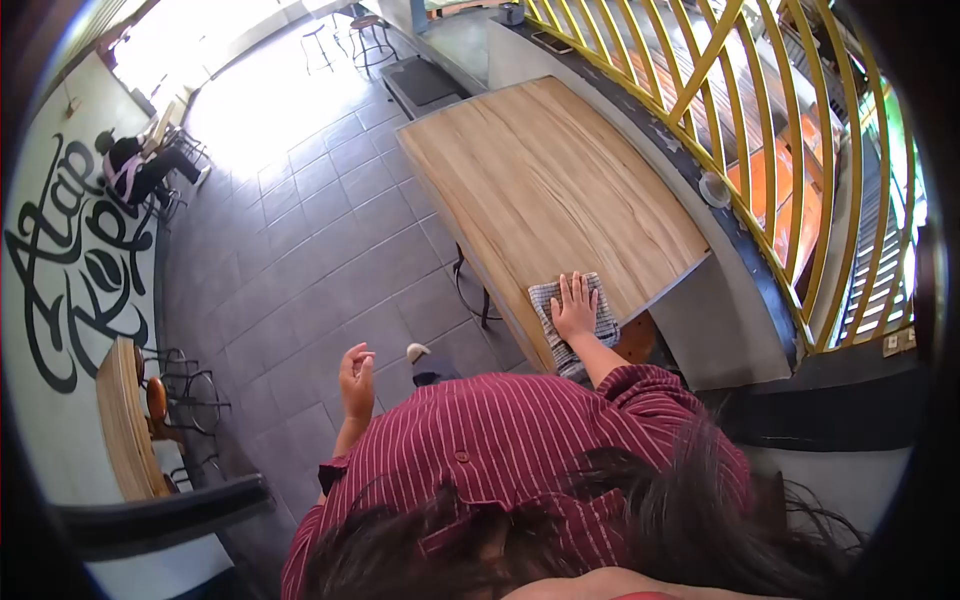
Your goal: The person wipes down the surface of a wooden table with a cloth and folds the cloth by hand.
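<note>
- Reference: clock directions are read on the whole view, with 12 at the top edge.
- Cloth: a folded, black-and-white checked fabric cloth (544,300) lies near the center, toward 3 o'clock, at the near end of the table.
- Cloth orientation: the long axis runs roughly from 11 to 5 o'clock, about in line with the table's length; the 5 o'clock end is partly hidden by the forearm.
- Right hand (573,312): laid palm-down on the cloth, fingers extended, slightly spread and pointing to 12 o'clock; the hand presses flat and grips nothing.
- Left hand (356,378): at 8 o'clock, raised above the floor, well apart from the table; fingers loosely curled, nothing held.
- Table: a long rectangular table with a light-brown wood-grain top (540,170), at 1 o'clock, long axis from 11 to 5 o'clock.
- Lattice: yellow slatted screen (690,95), at 2 o'clock, beyond the table's right side.
- Floor: dark-grey rectangular tiles (330,250), at 10 o'clock.
- Seated person in dark clothing (128,165): at 10 o'clock, beside the wall, well apart from the cloth.
</note>
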The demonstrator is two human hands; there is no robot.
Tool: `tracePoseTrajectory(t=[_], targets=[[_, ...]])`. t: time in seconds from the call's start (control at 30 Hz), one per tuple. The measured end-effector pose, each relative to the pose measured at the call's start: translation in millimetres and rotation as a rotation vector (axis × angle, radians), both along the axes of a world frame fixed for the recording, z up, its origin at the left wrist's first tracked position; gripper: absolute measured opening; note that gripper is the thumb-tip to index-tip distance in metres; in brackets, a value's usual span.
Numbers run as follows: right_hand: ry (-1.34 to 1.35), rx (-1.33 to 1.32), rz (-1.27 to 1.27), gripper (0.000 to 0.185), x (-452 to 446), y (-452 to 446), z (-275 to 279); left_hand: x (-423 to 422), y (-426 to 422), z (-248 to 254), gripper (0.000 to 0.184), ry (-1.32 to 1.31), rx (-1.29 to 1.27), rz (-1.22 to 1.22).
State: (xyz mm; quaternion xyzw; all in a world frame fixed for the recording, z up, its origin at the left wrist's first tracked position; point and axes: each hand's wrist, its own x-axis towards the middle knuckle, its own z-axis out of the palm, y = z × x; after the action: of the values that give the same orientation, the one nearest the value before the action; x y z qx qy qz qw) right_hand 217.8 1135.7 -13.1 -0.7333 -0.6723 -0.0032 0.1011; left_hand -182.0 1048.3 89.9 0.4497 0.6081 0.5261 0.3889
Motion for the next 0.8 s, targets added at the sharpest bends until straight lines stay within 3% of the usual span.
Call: tracePoseTrajectory(t=[0.23, 0.37, 0.43, 0.5, 0.57, 0.6, 0.7, 0.73, 0.8], targets=[[0.028, -0.022, -0.147, 0.057, -27, 82, 6, -43, 136, 8, 0.023, -0.028, 0.015, -0.125], [0.01, -0.024, -0.251, 0.059, -33, 129, 8, -75, 217, 10, 0.023, 0.082, 0.046, -0.278], [-0.011, 0.212, -0.405, 0.063, -35, 144, 2, -76, 253, 10, 0.023, 0.122, 0.064, -0.344], [-0.044, 0.266, -0.515, 0.061, -37, 150, 4, -72, 293, 13, 0.022, 0.234, 0.005, -0.395], [0.013, 0.3, -0.68, 0.053, -38, 149, 8, -60, 334, 7, 0.022, 0.268, 0.005, -0.494], [-0.03, 0.413, -0.715, 0.04, -38, 151, 4, -51, 354, 4, 0.022, 0.296, 0.011, -0.573], [-0.007, 0.246, -0.885, 0.035, -29, 153, -2, -12, 408, -1, 0.022, 0.342, 0.029, -0.743], [-0.03, 0.282, -0.924, 0.025, -29, 157, 5, 0, 421, -4, 0.022, 0.344, 0.019, -0.757], [-0.028, 0.249, -0.96, 0.022, -17, 168, 14, 22, 452, 0, 0.023, 0.395, 0.105, -0.913]])
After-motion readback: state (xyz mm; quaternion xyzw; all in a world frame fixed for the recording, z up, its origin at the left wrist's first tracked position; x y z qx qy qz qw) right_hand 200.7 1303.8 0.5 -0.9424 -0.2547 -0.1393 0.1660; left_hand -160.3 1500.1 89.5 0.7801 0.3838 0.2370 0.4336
